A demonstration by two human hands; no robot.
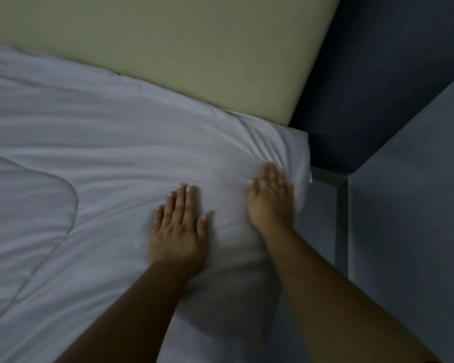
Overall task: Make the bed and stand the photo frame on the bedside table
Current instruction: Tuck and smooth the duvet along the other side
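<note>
Duvet, white, creased, lying up against the beige headboard. Left hand and right hand flat, fingers straight, pressing near its right corner. Best smoothed outward toward the edge, evenly.

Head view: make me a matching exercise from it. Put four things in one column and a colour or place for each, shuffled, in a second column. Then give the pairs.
Column one:
1. left hand
2. right hand
3. headboard
4. duvet

Column two:
A. pale yellow-green
B. white and creased
C. flat near the duvet's corner, by the bed's edge
D. flat on the duvet, farther from the edge

Pairs: 1-D, 2-C, 3-A, 4-B.
</note>
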